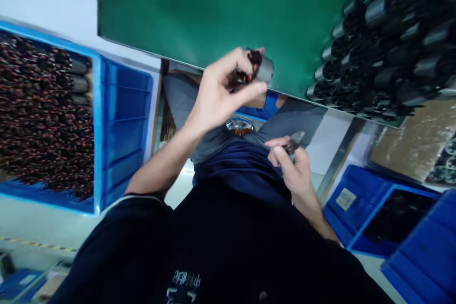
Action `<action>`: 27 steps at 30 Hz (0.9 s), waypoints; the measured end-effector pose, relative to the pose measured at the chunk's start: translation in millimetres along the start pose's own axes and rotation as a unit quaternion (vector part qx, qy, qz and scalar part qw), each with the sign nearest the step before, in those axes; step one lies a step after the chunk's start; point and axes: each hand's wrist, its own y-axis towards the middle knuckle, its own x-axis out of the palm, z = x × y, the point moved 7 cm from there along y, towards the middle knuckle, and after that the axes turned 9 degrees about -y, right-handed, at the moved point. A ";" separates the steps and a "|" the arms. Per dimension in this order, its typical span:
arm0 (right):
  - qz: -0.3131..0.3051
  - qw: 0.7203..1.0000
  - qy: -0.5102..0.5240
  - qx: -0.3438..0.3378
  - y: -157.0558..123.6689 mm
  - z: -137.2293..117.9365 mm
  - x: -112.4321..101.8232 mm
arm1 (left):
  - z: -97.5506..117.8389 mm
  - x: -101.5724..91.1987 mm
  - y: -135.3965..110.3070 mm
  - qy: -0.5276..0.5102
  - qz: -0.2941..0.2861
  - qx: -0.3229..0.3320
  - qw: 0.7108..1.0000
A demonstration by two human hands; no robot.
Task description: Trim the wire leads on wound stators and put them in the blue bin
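So right now my left hand (221,88) has a small motor stator (258,67) pinched up near the centre of the frame, just over the near edge of the green worktop (199,9). The fingers are closed around it: thumb underneath, the rest curled over the copper-wound end, with the grey metal shell sticking out to the right. It's a bit motion-blurred, so I can't make out the wire ends.

My right hand (294,168) sits lower, right of centre, down by my lap, wrapped around a small pair of cutters (295,141). The fingers are shut on the handles with the tip poking up and to the right. I can't tell if the blades are parted.

The two are well apart, so my guess is any trimming means bringing the tool up to the part. I'd keep the stator steady with the winding end facing the cutters, hold it by the shell rather than squeezing the copper, and only nip the loose leads.

The blue crate (121,118) of wound parts is at the left edge, and a pile of finished grey stators (384,57) sits upper right on the worktop.
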 end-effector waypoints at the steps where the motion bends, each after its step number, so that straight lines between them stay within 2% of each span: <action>1: 0.028 0.999 0.010 -0.021 4.2 -9.5 -4.0 | 9.1 7.0 -19.2 0.000 -0.029 -0.002 1.000; 3: 0.073 0.995 0.012 -0.063 12.3 -30.4 -9.5 | 24.4 11.6 -47.7 -0.003 -0.050 0.008 0.999; 5: 0.094 0.991 -0.004 -0.097 19.2 -49.7 -8.8 | 36.8 7.5 -62.9 -0.028 -0.044 0.040 0.998; 8: 0.095 0.987 -0.040 -0.119 27.6 -67.0 2.6 | 51.4 -0.9 -71.9 -0.083 -0.062 0.098 0.990; 10: 0.090 0.986 -0.046 -0.132 31.4 -71.4 12.4 | 53.8 -4.6 -74.0 -0.093 -0.087 0.085 0.988; 13: 0.074 0.986 -0.008 -0.151 33.5 -70.9 23.0 | 52.4 -8.3 -76.6 -0.084 -0.109 0.041 0.990; 16: 0.069 0.990 -0.007 -0.123 31.1 -62.1 23.9 | 57.2 -7.4 -79.5 -0.089 -0.120 0.081 0.986; 18: 0.081 0.991 -0.014 -0.104 26.1 -56.2 20.2 | 57.0 -4.9 -80.0 -0.090 -0.111 0.097 0.985; 23: 0.116 0.989 -0.002 -0.089 13.7 -47.8 14.8 | 55.8 2.4 -79.2 -0.079 -0.066 0.088 0.991; 27: 0.141 0.986 0.001 -0.086 13.4 -48.4 13.1 | 58.6 4.7 -80.9 -0.060 -0.064 0.092 0.992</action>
